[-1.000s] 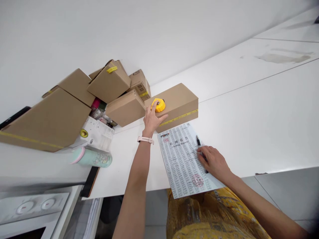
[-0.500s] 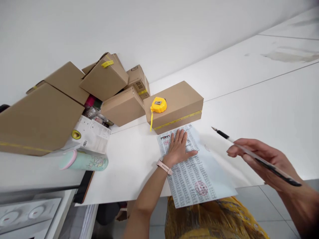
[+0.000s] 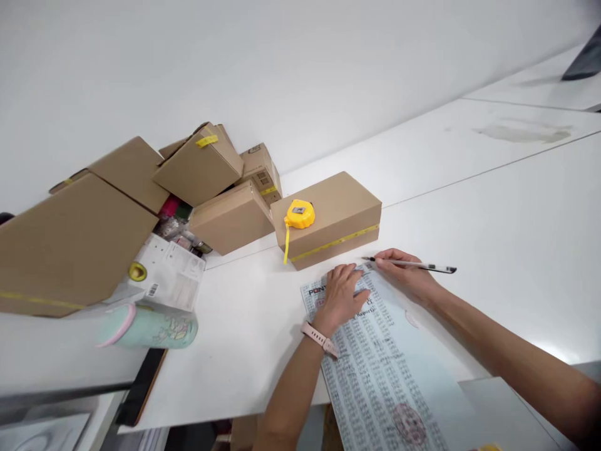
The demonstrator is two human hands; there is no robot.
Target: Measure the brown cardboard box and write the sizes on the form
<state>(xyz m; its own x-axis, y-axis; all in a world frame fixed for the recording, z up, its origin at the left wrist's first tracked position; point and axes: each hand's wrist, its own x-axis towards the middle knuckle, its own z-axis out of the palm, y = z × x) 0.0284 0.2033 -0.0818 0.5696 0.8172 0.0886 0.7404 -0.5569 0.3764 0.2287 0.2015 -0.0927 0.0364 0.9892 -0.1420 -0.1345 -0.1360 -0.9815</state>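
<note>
A pale blue printed report sheet [image 3: 385, 369] lies across the white table and hangs over its front edge. Resting on its upper part is my left hand [image 3: 342, 294], open, fingers apart and slightly bent, with a pink band at the wrist. My right hand [image 3: 404, 272] is closed around a gel pen [image 3: 436, 269] beside the sheet's top right corner. The pen lies nearly level, its dark tip pointing left; whether the tip touches the table, I cannot tell. Just beyond the sheet stands a cardboard box [image 3: 338, 207] with a yellow tape measure [image 3: 299, 214] on top.
More cardboard boxes [image 3: 225, 219] are stacked at the left against the wall. A mint green bottle [image 3: 164, 329] lies near the left edge, beside a white package [image 3: 173, 269] with an avocado picture. A dark object [image 3: 585, 56] shows at the far right.
My right hand has moved left and forward with the pen, to the sheet's top corner. The sheet has shifted toward me, and my left fingers have bent. The view has tilted up.
</note>
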